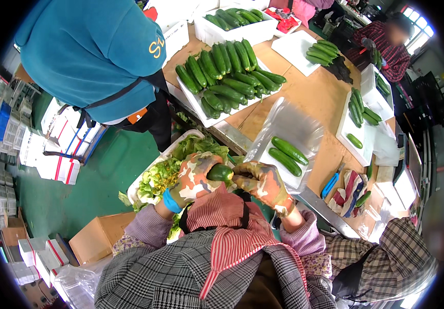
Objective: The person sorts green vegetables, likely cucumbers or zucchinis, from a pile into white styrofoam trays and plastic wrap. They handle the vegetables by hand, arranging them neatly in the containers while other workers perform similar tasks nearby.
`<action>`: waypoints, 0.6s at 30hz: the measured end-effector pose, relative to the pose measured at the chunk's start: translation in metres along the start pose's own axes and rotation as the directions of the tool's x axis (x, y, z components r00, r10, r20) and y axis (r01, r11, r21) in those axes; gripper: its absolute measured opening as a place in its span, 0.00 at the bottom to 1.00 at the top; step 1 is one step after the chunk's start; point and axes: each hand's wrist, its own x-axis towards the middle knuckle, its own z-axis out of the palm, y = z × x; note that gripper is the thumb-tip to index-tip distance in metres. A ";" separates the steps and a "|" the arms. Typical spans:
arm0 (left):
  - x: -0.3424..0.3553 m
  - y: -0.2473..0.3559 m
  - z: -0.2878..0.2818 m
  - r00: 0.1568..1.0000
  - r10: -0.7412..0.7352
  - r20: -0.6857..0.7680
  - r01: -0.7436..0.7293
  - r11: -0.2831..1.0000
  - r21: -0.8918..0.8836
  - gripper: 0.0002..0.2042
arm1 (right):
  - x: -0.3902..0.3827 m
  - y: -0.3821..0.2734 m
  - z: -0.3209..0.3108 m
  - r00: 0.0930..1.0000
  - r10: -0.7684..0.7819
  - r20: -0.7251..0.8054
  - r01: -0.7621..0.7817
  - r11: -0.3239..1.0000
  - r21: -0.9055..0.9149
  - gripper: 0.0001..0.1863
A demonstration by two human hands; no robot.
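My left hand [197, 177], in a camouflage-patterned work glove, is closed around a dark green zucchini [220, 173] whose pale end points right. Against that end are the bent, pinched fingers of my right hand [261, 181], gloved alike; whatever they may hold is hidden. Both hands are in front of my chest, just off the table's near edge. Under my left hand stands a white foam box [147, 177] full of leafy trimmings [163, 175]. On the table right of my hands, two zucchini [286, 156] lie in a tray on clear plastic film [289, 121].
Beyond, a white tray [209, 119] is piled with zucchini, and a foam box [255, 35] holds more. To the right lie a blue-handled tool [330, 184] and a crumpled cloth [349, 193]. Co-workers stand at far left [93, 56], far right [389, 49] and near right [387, 262].
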 end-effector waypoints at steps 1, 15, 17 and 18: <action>-0.002 -0.006 0.003 0.999 0.028 -0.017 -0.027 0.998 0.053 0.24 | 0.001 -0.001 -0.001 0.999 0.043 0.030 -0.043 0.999 0.022 0.15; 0.004 -0.008 0.001 0.977 0.127 -0.171 -0.108 0.987 0.116 0.24 | -0.004 0.027 0.015 0.993 0.114 0.042 -0.122 0.931 0.345 0.14; 0.005 -0.003 -0.003 0.990 0.050 -0.134 -0.046 0.998 0.034 0.23 | -0.003 0.019 0.012 0.987 0.146 0.069 -0.162 0.902 0.399 0.16; 0.006 -0.001 -0.003 0.993 0.012 -0.115 -0.013 1.000 -0.008 0.23 | -0.002 0.011 0.010 0.983 0.162 0.084 -0.182 0.887 0.423 0.17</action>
